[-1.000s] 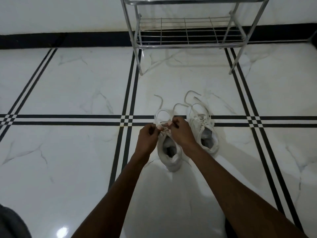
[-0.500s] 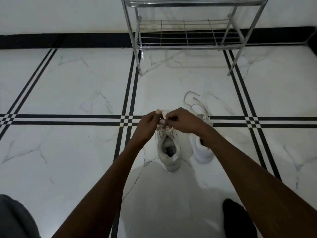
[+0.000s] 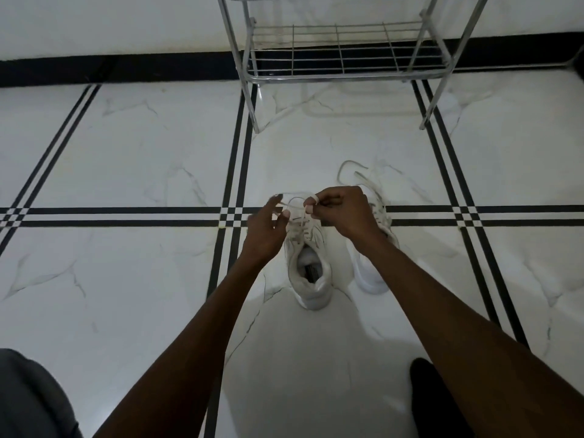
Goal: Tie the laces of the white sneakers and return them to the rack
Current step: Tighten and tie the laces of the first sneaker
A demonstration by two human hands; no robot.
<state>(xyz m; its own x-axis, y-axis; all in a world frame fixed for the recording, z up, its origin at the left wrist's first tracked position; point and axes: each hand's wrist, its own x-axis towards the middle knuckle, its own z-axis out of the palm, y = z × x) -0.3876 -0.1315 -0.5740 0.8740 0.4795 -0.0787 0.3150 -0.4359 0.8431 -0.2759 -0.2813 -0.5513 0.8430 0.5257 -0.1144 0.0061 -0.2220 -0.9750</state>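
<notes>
Head view: two white sneakers on the marble floor [image 3: 126, 172], in front of the rack [image 3: 335, 74], toes toward it. Left shoe [image 3: 311, 273] sits under both hands; right shoe [image 3: 371, 273] stands just beside it, partly hidden behind the right forearm. Left hand [image 3: 264, 230] is part-open, thumb and forefinger closing on one run of the lace [image 3: 294, 197]. Right hand [image 3: 343, 213] is curled, fingertips pinching the other run near the middle of the shoe's throat. A lace loop arches between the two hands above the tongue; whether a first knot is already seated cannot be told. The right shoe's lace [image 3: 350, 167] lies slack and looped on the floor ahead of its toe, apparently untied. Rack's lower wire shelf is bare where seen. Judgement: tying of the first shoe is in hand, with the second shoe and the return to the rack left to do. Handling: laces are soft, limp, light; they will slip if pinched loosely, so hold close to the knot and pull evenly. Shoes look light and padded, with firm soles; the heel collar or the tongue opening is the likely place to lift them. Loose lace ends could snag on the rack's wires.
</notes>
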